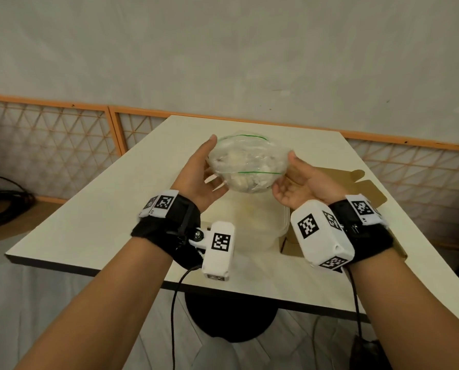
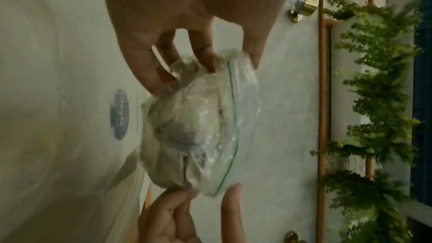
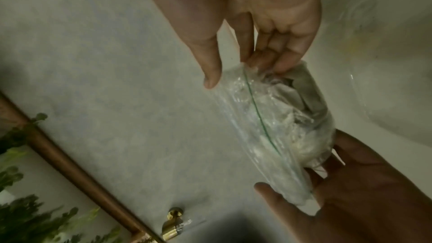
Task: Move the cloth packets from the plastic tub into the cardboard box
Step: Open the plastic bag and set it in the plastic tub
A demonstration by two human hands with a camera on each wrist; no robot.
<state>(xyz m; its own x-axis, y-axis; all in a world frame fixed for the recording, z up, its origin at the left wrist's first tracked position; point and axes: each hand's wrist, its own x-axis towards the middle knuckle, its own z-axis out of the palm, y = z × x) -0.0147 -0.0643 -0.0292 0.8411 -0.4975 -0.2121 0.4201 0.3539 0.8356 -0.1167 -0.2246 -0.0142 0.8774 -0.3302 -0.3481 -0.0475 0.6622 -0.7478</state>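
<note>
Both hands hold one cloth packet (image 1: 247,164), a clear zip bag with a green seal line and pale cloth bunched inside, in the air above the table. My left hand (image 1: 212,164) grips its left end between thumb and fingers. My right hand (image 1: 287,174) pinches its right end. In the left wrist view, the fingers (image 2: 163,78) dig into the packet (image 2: 198,127). The right wrist view shows the packet (image 3: 280,127) under my thumb and fingers (image 3: 268,62). The translucent plastic tub (image 1: 281,225) sits just below. The cardboard box (image 1: 370,196) lies open at its right.
The white table (image 1: 89,222) has a near edge close to my forearms and a black pedestal below. An orange lattice fence (image 1: 62,134) runs behind it. Black cables (image 1: 4,198) lie on the floor at the left.
</note>
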